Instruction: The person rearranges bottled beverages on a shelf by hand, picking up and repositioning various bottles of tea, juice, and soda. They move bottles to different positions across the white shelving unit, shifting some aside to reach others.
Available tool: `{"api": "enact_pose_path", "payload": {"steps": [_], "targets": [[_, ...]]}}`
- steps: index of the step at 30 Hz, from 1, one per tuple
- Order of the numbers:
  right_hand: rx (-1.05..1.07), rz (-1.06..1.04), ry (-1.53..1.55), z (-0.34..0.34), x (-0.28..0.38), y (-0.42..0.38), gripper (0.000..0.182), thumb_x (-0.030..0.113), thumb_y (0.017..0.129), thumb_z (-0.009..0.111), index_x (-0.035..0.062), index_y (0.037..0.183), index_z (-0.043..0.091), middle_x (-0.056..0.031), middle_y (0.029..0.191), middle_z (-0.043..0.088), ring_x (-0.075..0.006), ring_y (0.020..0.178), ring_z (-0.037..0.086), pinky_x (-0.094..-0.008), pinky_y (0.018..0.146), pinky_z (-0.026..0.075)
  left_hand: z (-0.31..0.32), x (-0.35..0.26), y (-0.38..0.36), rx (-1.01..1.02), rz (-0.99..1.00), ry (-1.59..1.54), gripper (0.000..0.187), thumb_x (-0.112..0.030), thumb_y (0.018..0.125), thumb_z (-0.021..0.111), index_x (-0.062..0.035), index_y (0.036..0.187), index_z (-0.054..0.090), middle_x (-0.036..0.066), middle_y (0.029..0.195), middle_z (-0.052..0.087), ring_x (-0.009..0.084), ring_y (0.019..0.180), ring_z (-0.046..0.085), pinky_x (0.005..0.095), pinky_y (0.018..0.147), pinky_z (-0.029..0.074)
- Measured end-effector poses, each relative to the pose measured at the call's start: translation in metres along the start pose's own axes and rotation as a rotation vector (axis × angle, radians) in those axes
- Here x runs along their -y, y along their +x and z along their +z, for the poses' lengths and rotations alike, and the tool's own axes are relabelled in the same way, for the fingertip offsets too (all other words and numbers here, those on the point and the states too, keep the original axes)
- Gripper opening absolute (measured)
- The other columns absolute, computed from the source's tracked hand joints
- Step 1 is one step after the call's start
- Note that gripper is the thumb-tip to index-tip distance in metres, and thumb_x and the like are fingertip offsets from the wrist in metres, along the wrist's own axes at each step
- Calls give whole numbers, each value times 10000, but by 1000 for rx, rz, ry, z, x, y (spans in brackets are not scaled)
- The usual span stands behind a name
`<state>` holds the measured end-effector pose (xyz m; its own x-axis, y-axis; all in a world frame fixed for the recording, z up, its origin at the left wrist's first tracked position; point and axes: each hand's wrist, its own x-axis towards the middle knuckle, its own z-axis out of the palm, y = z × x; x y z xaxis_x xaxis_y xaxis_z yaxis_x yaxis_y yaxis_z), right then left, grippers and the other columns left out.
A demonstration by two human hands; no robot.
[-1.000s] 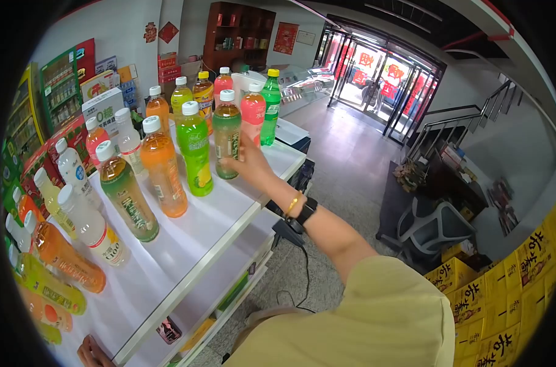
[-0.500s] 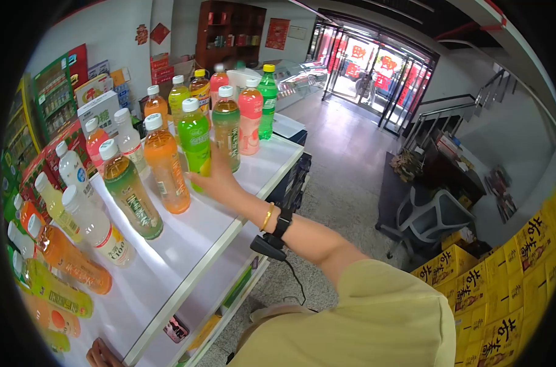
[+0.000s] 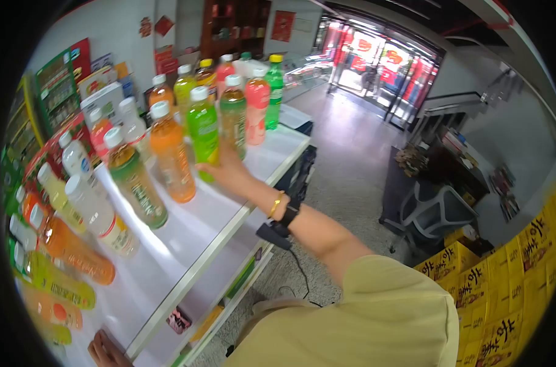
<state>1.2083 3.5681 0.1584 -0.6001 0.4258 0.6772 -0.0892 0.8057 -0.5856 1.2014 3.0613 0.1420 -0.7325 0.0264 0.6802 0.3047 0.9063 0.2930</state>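
Observation:
My right hand [image 3: 227,166] is wrapped round the lower part of a green drink bottle [image 3: 203,127] with a white cap, which stands upright on the white shelf top [image 3: 186,244]. Just left of it is an orange drink bottle [image 3: 171,153]. Behind the hand stand a dark green-labelled tea bottle [image 3: 234,116] and a pink bottle [image 3: 257,107]. At the lower left, my left hand [image 3: 106,350] rests on the shelf top by its front edge, fingers lying on the surface with nothing in them; part of it is cut off by the frame.
Several more bottles stand in rows to the left, including a clear one [image 3: 103,214] and a brown-and-green one [image 3: 137,183]. A phone [image 3: 179,320] lies on the lower shelf. Yellow cartons [image 3: 504,293] are stacked right, near a grey chair [image 3: 437,214].
The view has shifted slightly, so the bottles appear a little higher and further right. My right hand keeps its hold on the green bottle; my left hand stays on the shelf top.

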Motion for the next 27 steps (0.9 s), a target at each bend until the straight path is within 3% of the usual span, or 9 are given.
{"api": "enact_pose_path", "payload": {"steps": [1,5,7,10,14,16,23,25,27], "targets": [[-124,-99,-99,6,4,-4,866,205,850,786,-23,1528,299,-274,1471,472,-366,1411,432,-440,1176,338,17,27,7,155,-51,-319,214,-89,1012,565,28,1160,664,146,1091,648,295,996,643,359,849,520],[-248,-125,49,-23,44,-31,667,123,913,723,-41,1470,394,-246,1403,530,-367,1310,528,-441,1097,430,14,18,-5,-10,-25,-196,91,-103,967,653,-39,1012,701,79,934,615,240,729,586,327,620,453],[-262,-181,72,-22,57,-35,613,104,920,719,-44,1438,425,-226,1339,584,-344,1244,582,-425,1044,473,8,8,-3,-3,-51,-153,77,-100,955,671,-43,992,707,75,917,615,232,717,589,327,616,455],[6,-47,156,-9,68,-37,650,97,925,728,-42,1463,390,-223,1387,552,-289,1289,570,-394,1084,471,8,7,-3,-22,-58,-161,67,-93,945,678,-43,970,715,66,900,617,226,709,597,320,608,455],[95,-12,208,26,63,-23,673,165,915,752,-54,1438,389,-233,1358,573,-295,1258,594,-390,1043,491,6,2,-2,-34,-71,-161,78,-114,939,685,-52,968,724,65,899,626,230,707,609,331,628,470],[210,62,251,26,79,-14,782,276,869,772,-39,1446,348,-281,1330,571,-404,1220,597,-454,1017,486,8,4,-3,-30,-74,-138,98,-138,947,684,-62,986,732,54,906,633,201,692,593,309,612,457],[267,106,212,37,56,-12,786,280,854,782,-35,1436,356,-285,1307,580,-406,1206,607,-436,1008,486,-2,-10,0,28,-176,-106,87,-113,918,690,-93,989,737,60,893,632,235,687,596,338,647,486],[266,135,187,36,57,-13,684,301,867,798,-32,1351,447,-188,1224,633,-282,1125,638,-373,966,501,1,-12,0,3,-137,-183,116,-83,917,678,-76,1022,726,81,924,634,235,717,598,324,662,487],[245,95,254,37,56,-15,702,296,863,802,-38,1365,442,-189,1238,630,-283,1137,638,-377,976,501,-3,-41,3,23,-137,-360,156,-60,944,643,-50,1086,707,56,980,639,153,780,570,276,678,451]]}}
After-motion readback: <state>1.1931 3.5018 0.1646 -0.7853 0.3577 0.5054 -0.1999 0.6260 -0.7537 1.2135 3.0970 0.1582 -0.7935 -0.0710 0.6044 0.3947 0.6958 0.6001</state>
